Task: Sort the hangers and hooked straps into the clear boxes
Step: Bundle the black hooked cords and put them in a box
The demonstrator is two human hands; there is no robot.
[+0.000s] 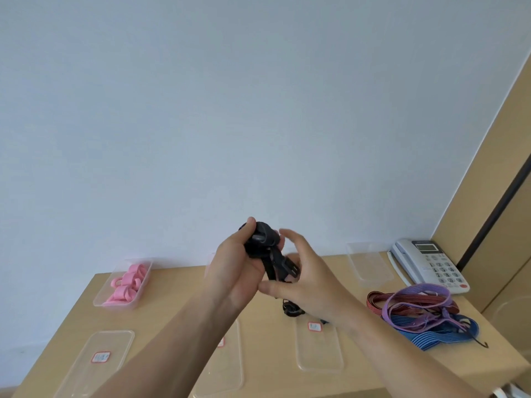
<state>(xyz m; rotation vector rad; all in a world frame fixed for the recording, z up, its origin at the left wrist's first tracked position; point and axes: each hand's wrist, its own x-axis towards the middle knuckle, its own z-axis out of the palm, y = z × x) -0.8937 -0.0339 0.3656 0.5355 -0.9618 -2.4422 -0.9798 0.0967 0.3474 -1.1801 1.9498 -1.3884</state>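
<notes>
The left hand (238,271) is gripping a rolled black webbing strap with a plastic buckle (260,239), thumb and fingers curling round the coil. It is holding it in mid-air at the centre of the frame, above the light wooden desk (178,285) and inside none of the boxes. The right hand (307,282) is cupping the buckle end hanging from the roll, its top finger lifting clear. Whether it is actually pinching the webbing, I cannot tell.

The coil is looking loose, so if the left grip slackens it may spring open and trail its tail over a box rim. The red-bordered label in the clear plastic box (319,354) at lower centre-right is too small to read, so a wrong drop is possible. At the right, the tangled pile of purple, red and blue elastic hooked straps (416,311) is lying just beside the cream desk telephone (431,265). Its hooks could snag and drag neighbours along.

The left forearm is covering most of another box at lower centre. A black piece (291,307) under the right wrist is showing only partly, so I cannot tell whether it belongs to this strap. The pink plastic hangers (126,285) are sitting in a box at centre-left.
</notes>
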